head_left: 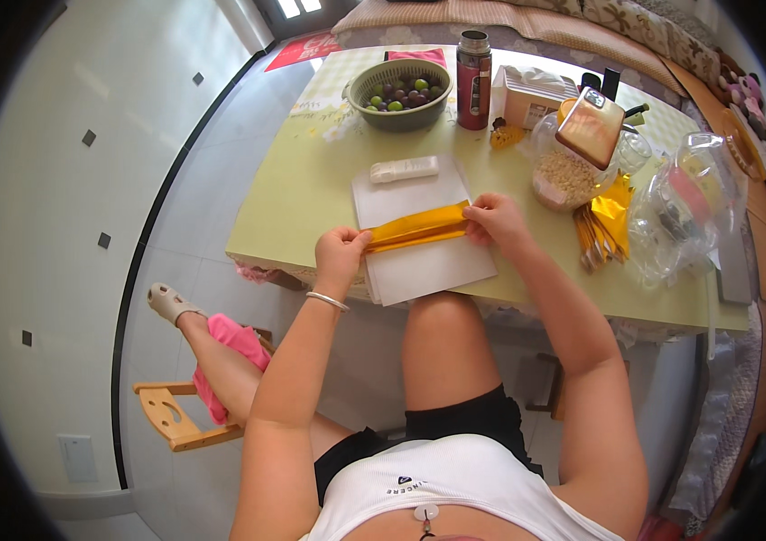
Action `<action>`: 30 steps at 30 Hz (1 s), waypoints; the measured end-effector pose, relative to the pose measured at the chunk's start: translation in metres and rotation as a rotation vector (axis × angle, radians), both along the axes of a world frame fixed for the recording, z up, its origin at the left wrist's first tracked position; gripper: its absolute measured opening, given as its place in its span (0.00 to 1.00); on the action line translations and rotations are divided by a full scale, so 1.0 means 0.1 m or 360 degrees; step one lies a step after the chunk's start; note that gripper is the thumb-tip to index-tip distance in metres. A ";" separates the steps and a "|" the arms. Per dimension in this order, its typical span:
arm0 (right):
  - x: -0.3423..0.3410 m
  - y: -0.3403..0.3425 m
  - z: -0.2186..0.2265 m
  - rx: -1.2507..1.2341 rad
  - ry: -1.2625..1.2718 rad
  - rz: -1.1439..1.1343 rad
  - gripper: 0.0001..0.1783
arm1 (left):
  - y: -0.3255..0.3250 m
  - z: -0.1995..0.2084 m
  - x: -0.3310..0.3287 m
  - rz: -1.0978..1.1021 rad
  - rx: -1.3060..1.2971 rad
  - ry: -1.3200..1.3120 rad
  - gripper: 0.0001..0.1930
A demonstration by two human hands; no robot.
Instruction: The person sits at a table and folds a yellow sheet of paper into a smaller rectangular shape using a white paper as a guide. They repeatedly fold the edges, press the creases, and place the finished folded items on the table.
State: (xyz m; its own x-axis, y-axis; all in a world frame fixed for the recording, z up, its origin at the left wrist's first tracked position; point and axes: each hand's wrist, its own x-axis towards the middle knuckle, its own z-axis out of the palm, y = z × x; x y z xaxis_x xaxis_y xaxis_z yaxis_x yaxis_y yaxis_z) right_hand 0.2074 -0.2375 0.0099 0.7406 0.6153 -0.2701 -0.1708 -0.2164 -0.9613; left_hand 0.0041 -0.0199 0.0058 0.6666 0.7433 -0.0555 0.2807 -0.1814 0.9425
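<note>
Head view: a gold packet (417,227) is stretched over white paper (437,273) on the table (288,212).
Left hand (340,255) and right hand (498,221) each have their grip clamped on one end; it looks flat and creased lengthwise, its folding seemingly partway, not yet set down, with a gold foil pile (611,218) lying beyond the right hand.

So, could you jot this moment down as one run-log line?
left hand: pinching gold strip at left end | right hand: pinching its right end | strip position: over white paper | white tube: lying on paper
</note>
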 end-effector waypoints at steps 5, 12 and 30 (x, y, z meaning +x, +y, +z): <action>-0.02 -0.09 0.04 -0.0123 -0.0262 0.0048 0.08 | -0.01 0.00 -0.01 -0.0086 0.0376 0.0098 0.13; -0.08 -0.09 0.04 -0.0204 -0.0520 0.0074 0.06 | 0.00 -0.07 -0.01 -0.0112 0.0797 0.0212 0.13; -0.65 0.19 -0.24 -0.0498 -0.2522 0.0729 0.30 | -0.13 0.13 0.13 -0.1100 0.2302 0.0452 0.28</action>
State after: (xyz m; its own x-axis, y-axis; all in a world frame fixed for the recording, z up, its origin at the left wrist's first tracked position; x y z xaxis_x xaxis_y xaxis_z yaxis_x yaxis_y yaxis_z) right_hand 0.1428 -0.2189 -0.0143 0.1704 0.9131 0.3703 0.9845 -0.1738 -0.0245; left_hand 0.0170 -0.0326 0.0191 0.9675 -0.1380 0.2117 -0.0998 -0.9783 -0.1816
